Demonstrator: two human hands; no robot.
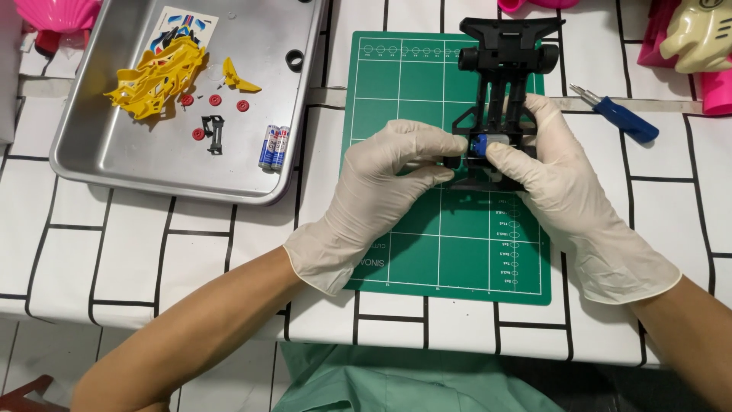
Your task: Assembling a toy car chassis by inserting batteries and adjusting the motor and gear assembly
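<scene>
A black toy-car chassis [503, 76] lies on the green cutting mat [427, 99], its wheels at the far end. My left hand [381, 191], in a pale glove, pinches the chassis's near left side. My right hand [564, 183], gloved too, grips the near right side, thumb pressing a small blue and silver motor [482, 145] seated in the chassis. Both hands meet over the mat's middle.
A metal tray [99, 149] at the left holds yellow plastic parts [156, 80], small red pieces [215, 100], a black part [214, 133], two batteries [274, 146] and a sticker sheet. A blue-handled screwdriver [621, 116] lies right of the mat. Pink and cream toys sit at the far corners.
</scene>
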